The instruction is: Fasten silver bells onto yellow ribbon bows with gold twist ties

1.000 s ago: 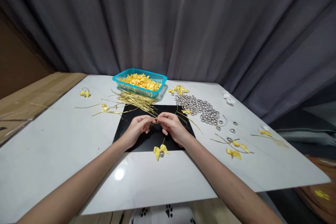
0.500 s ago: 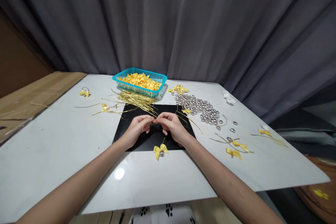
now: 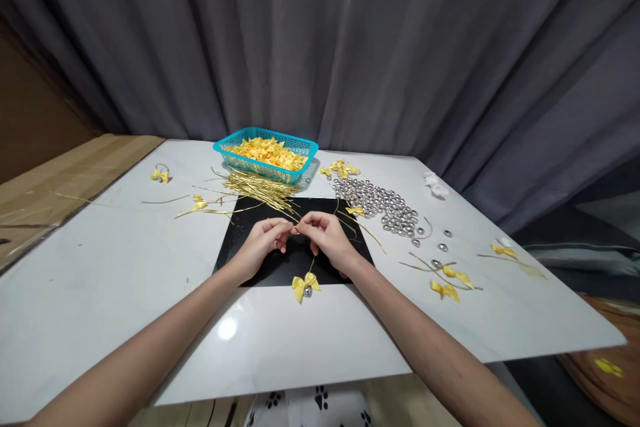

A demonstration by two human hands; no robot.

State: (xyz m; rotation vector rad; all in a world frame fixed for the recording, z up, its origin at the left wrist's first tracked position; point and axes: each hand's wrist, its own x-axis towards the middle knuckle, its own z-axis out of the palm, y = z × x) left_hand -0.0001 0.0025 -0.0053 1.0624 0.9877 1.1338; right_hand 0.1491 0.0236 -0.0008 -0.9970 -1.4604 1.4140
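Note:
Over a black mat (image 3: 235, 255), my left hand (image 3: 267, 243) and my right hand (image 3: 325, 240) meet, fingertips pinched close together. Both hold a thin gold cord (image 3: 313, 265), mostly hidden by the fingers. Its end runs down from under my right hand to a yellow ribbon bow (image 3: 305, 285) with a silver bead (image 3: 308, 291) at its middle, by the mat's front edge. A bundle of gold cords (image 3: 260, 188) lies just beyond my hands, partly on the mat.
Behind the cords stands a blue basket (image 3: 233, 159) of yellow bows. To the right lie many silver beads (image 3: 380, 200), loose bows (image 3: 445, 291) and cords. A single bow (image 3: 161, 175) with a loop lies at the left. Cardboard (image 3: 75, 177) borders the white table (image 3: 120, 267).
Hardly anything differs. My fingertips have shifted slightly on the cord, and the whole view has moved a little.

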